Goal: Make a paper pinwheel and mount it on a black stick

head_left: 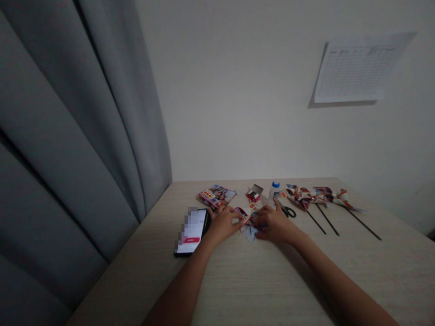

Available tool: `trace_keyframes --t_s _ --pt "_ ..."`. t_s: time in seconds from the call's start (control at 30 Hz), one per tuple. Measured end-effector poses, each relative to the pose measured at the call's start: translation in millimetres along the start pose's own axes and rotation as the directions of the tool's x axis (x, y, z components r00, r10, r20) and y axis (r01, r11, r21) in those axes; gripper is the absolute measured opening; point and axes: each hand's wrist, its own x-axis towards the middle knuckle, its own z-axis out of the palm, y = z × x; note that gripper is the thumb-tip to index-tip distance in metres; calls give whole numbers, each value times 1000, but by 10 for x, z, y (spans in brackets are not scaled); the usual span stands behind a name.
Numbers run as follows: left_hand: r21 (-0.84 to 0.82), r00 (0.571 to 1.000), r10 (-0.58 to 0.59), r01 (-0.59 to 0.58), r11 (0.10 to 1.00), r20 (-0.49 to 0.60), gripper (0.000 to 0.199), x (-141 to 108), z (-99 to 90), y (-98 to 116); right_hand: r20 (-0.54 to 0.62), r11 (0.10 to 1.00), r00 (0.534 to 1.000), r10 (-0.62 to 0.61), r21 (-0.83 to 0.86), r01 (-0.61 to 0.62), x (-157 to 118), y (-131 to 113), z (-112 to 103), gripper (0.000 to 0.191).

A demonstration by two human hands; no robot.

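Touching paper (250, 232) at 12 o'clock with bent fingers of left hand (224, 222) and right hand (274, 224); cannot tell whether gripping. Seemingly done with 3 pinwheels (302, 198) at 2 o'clock from it, not this paper.

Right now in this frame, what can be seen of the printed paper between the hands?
The printed paper looks thin, with red, yellow and white print and a pale bluish lower part. Its outline is angular, perhaps folded; its full shape is hidden. It lies on the table, with the left hand touching its left side and the right hand partly covering its right.
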Motion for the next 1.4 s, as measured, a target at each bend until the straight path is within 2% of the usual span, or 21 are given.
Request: trace_keyframes --t_s 0.13,0.23,0.6,0.8,0.97,1.2,1.4 --pt "-12 1000 18 -18 1000 -9 21 2 14 -17 5 1000 1000 14 -4 -14 -3 2 7 12" --pt "-19 1000 24 -24 1000 -18 20 1 15 -21 3 1000 1000 24 9 -24 -6 15 24 18" --pt "-14 1000 5 -5 1000 -15 20 3 17 1 -9 989 998 62 137 -60 -30 55 -19 19" --pt "-28 999 33 -34 999 -40 22 23 56 -5 -41 986 996 83 148 -76 -5 122 44 21" --pt "-6 996 13 -13 1000 -85 23 42 130 5 -39 982 993 112 155 -105 44 167 121 23" --pt "1 992 23 -23 1000 -127 20 44 175 26 -60 953 962 266 165 -253 111 154 191 22" --pt "7 991 9 -8 1000 -134 23 53 186 43 -82 949 951 298 137 -285 126 124 234 20"
